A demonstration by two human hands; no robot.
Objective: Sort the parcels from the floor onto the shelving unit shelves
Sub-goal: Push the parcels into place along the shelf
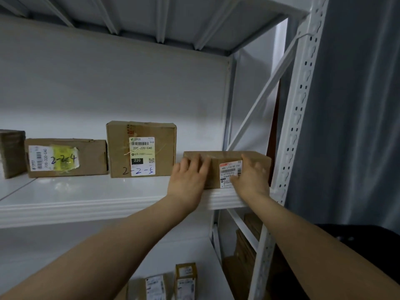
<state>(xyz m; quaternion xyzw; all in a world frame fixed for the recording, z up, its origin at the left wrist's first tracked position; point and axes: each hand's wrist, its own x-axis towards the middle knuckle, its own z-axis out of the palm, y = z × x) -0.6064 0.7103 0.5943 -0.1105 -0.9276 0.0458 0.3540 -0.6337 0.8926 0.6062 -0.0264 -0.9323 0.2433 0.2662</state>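
1. Left hand [190,176]: fingers straight and spread, laid flat on the front face of the parcel [215,175], tips reaching its top edge. It is pressing, not pinching.
2. Right hand [252,177]: thumb raised to the parcel's top edge, fingers bent across the white label [227,169]. The outline is blurred, so grip or mere push cannot be told.
3. Parcel: brown carton, lying flat at the right end of the shelf [86,207], right of centre in the frame. Its front face is almost at the shelf's front lip.
4. Neighbours: carton marked 2-2-5 [140,149] just to its left, set further back. Carton marked 2-2-4 [67,158] sits beyond that, toward the left edge.
5. Hazard, front: so close to the lip, the parcel could tip off forward if let go here or drawn back.
6. Hazard, left: a push weighted on one hand could swing it into carton 2-2-5 and shift that one.
7. Hazard, right: the shelf end is open between the upright post [300,109] and the diagonal brace [266,92]. Drift that way could catch the carton or let it overhang.
8. Not legible: the label's print is blurred and partly under the fingers, and no handwritten code shows.
9. Not seen: the parcel's rear and the floor.
10. Cut off: a carton at the far left edge [12,153] and two small parcels at the bottom edge [186,280].
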